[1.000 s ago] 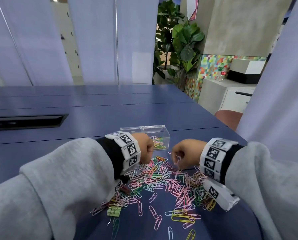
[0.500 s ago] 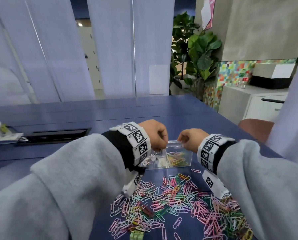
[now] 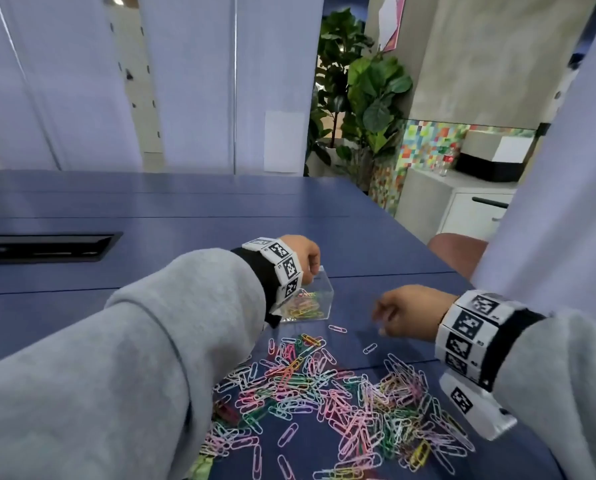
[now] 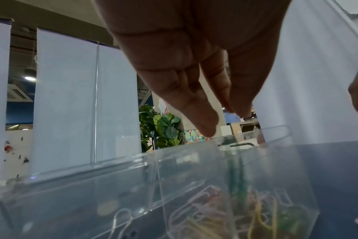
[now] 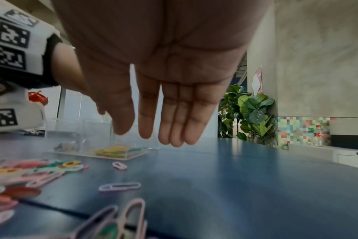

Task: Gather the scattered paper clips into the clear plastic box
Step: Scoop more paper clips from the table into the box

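Observation:
The clear plastic box (image 3: 320, 299) stands on the blue table (image 3: 185, 237) and holds several coloured clips (image 4: 245, 221). My left hand (image 3: 309, 271) hovers just over the box's rim with its fingers (image 4: 202, 119) straight and pointing down, holding nothing. A blurred green streak (image 4: 236, 176) shows inside the box beneath them. My right hand (image 3: 381, 320) floats low over the table to the right of the box, its fingers (image 5: 174, 122) straight and empty. A big pile of coloured paper clips (image 3: 324, 389) lies in front of the box, between my arms.
Single stray clips (image 3: 337, 329) lie between pile and box. A black cable tray (image 3: 43, 247) is sunk into the table at far left. A brown chair back (image 3: 459, 251) and white cabinet (image 3: 462, 209) stand past the table's right edge.
Both hands were curled together over the box. The right hand has since drawn back to the right and lower, fingers now straight. The left hand stays over the box with its fingers now straight.

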The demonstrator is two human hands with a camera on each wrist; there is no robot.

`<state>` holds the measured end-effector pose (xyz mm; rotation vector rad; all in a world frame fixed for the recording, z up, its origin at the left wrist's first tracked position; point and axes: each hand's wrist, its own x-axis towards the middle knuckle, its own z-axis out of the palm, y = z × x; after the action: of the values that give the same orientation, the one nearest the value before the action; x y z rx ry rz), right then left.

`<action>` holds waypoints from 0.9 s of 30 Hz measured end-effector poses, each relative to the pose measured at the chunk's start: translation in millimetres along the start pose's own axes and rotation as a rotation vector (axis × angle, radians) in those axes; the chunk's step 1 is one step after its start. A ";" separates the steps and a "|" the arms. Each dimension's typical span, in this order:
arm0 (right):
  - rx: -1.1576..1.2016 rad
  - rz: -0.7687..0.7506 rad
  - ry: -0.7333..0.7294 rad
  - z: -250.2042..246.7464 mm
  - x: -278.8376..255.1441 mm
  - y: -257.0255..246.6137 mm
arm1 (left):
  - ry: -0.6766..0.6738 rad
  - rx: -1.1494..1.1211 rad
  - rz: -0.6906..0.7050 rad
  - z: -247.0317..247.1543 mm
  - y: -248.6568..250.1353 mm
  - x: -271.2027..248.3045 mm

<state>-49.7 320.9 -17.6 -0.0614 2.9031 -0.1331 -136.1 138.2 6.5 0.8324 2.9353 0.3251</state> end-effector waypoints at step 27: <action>-0.119 -0.147 -0.150 35.6 -35.8 -45.1 | -0.469 0.234 -0.060 42.3 25.8 -87.3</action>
<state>-5.2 274.9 -39.5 -0.2929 2.7524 0.0182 -43.3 121.4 -27.9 0.7218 2.5731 -0.1994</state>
